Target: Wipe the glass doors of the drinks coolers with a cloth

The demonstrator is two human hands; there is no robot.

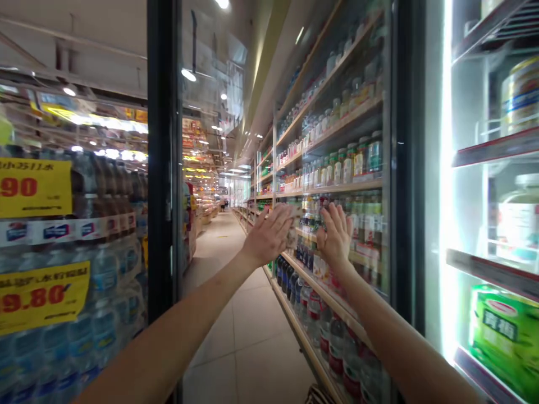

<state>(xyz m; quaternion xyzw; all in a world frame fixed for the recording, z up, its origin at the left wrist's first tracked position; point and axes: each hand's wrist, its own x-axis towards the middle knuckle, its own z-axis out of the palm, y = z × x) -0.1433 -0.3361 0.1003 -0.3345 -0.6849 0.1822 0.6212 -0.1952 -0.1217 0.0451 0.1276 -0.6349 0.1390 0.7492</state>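
Both my arms reach forward to a glass fridge door [210, 140] that stands swung out in front of me. My left hand [269, 233] lies flat against the glass with its fingers stretched out, holding nothing. My right hand [334, 235] is raised beside it, a short gap apart, fingers also stretched upward against the glass. A small blurred patch shows between the two hands; I cannot make out what it is. The door's dark frame [159, 196] runs down on the left.
The lit fridge interior [497, 224] on the right holds cans, jars and green packs [505, 336]. Stacked water bottles with yellow price tags [37, 294] fill the left. Through the glass, drink shelves [337, 168] line a long tiled aisle [248, 336].
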